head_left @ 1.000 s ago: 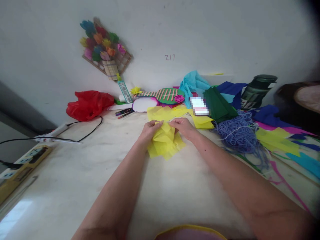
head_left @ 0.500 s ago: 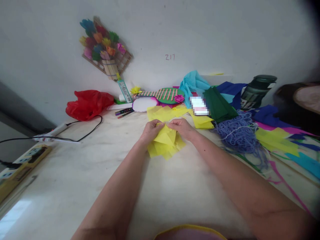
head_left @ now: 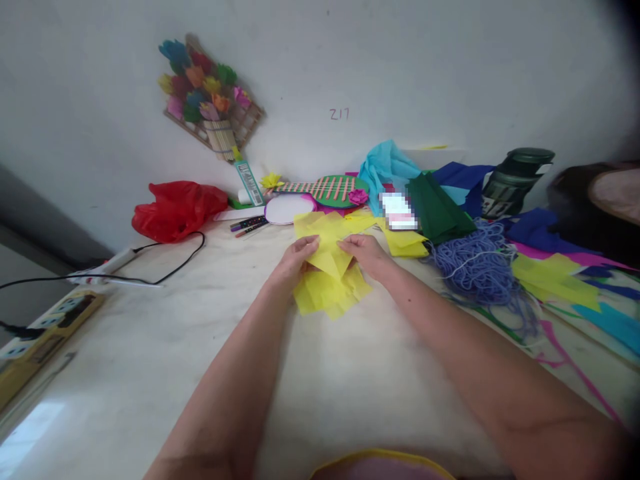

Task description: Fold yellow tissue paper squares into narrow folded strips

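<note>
Between my two hands is a piece of thin yellow paper point(head_left: 330, 257), spread fairly flat with a pointed lower edge. My left hand point(head_left: 296, 259) pinches its left side between thumb and fingers. At its right side, my right hand point(head_left: 364, 252) pinches it in the same way. Below the held piece, a pile of loose yellow paper pieces point(head_left: 327, 297) lies on the table. Another yellow sheet point(head_left: 310, 223) rests just behind my hands.
On the right are purple yarn point(head_left: 473, 263), dark green paper point(head_left: 440, 210), a phone with a blurred screen point(head_left: 399, 211) and a dark green bottle point(head_left: 517, 183). A red plastic bag point(head_left: 180, 208), pens point(head_left: 249, 224) and a power strip point(head_left: 50, 333) are on the left.
My hands have moved slightly apart. The yellow paper between them, bunched and folded before, is now opened out wider and flatter.
</note>
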`<state>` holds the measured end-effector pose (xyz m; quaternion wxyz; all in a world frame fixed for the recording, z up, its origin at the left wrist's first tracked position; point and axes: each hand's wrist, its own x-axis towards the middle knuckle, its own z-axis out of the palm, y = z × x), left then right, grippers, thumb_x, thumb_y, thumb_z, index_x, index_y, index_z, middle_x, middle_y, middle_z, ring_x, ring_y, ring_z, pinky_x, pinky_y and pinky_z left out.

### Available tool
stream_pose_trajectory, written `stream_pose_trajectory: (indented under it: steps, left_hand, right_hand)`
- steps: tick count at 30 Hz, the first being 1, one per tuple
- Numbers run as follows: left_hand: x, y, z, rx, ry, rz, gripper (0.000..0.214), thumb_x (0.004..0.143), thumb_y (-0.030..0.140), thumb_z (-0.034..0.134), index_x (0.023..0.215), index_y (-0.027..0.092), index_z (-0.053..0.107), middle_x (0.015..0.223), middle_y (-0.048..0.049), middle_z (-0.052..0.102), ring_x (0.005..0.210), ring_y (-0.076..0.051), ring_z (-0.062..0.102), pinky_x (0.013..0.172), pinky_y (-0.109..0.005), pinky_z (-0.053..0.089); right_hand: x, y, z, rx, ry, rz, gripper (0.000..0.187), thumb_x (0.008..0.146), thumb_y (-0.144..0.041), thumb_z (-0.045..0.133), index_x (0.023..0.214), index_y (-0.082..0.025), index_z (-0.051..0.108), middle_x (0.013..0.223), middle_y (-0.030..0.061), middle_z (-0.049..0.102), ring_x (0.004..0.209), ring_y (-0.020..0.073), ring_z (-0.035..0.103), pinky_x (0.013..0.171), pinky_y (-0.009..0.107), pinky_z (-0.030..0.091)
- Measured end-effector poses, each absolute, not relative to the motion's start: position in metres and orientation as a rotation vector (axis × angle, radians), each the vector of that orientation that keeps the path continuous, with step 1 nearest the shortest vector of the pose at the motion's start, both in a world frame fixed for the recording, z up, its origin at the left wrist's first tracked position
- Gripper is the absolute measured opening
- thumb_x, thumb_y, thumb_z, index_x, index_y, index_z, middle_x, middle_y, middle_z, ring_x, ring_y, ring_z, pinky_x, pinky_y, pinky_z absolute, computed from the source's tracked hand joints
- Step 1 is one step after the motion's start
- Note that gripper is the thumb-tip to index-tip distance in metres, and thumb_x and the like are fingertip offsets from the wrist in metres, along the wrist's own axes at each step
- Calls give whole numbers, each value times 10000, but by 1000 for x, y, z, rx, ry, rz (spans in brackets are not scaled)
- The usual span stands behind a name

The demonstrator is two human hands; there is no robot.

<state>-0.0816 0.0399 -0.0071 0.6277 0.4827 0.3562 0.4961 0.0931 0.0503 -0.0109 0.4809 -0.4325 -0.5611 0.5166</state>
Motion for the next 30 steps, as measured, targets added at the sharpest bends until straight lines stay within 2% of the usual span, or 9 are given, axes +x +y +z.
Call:
stream_pose_trajectory:
  steps: [3, 6, 13, 20, 26, 30]
  left_hand:
    - [-79, 39, -11, 1148, 827, 1063, 468, 552, 353, 739, 936, 116, 616, 800, -84, 666, 651, -175, 625, 553, -263, 499]
    - [-76, 39, -15, 1150, 855, 1051, 462, 526, 371, 748, 883, 101, 633, 762, -89, 670, 617, -185, 625, 541, -280, 497]
    - [-69, 37, -15, 1125, 931, 1138, 491, 499, 393, 755, 885, 115, 631, 752, -81, 676, 632, -202, 632, 564, -302, 503]
    - [-66, 25, -4, 1081, 911, 1020, 502, 477, 343, 775, 887, 82, 650, 809, -133, 681, 707, -245, 644, 674, -363, 505]
    - [-65, 24, -5, 1080, 958, 1051, 473, 487, 335, 771, 876, 91, 661, 822, -135, 684, 730, -249, 645, 673, -362, 509]
    - [-61, 26, -8, 1064, 945, 1061, 466, 488, 317, 773, 884, 98, 659, 824, -130, 685, 709, -242, 645, 663, -361, 513]
  right_hand:
    - [94, 50, -12, -1049, -1380, 1226, 237, 645, -395, 633, 624, -171, 558, 553, -15, 546, 505, 117, 515, 450, 233, 438]
    - [95, 49, -11, -1023, -1383, 1224, 233, 640, -396, 641, 646, -174, 572, 575, -12, 556, 526, 119, 522, 468, 236, 444]
    - [93, 52, -10, -1100, -1249, 1238, 236, 579, -372, 688, 648, -179, 572, 562, -17, 567, 496, 118, 515, 465, 248, 438]
    - [97, 50, -8, -1047, -1419, 1296, 244, 557, -361, 710, 626, -162, 586, 530, -29, 561, 480, 101, 506, 465, 229, 419]
    - [98, 50, -8, -1028, -1429, 1266, 237, 631, -392, 651, 673, -164, 605, 540, -25, 562, 482, 98, 503, 477, 231, 422]
    - [96, 51, -9, -1054, -1378, 1179, 235, 627, -393, 656, 638, -167, 592, 525, -22, 551, 475, 99, 504, 478, 232, 431]
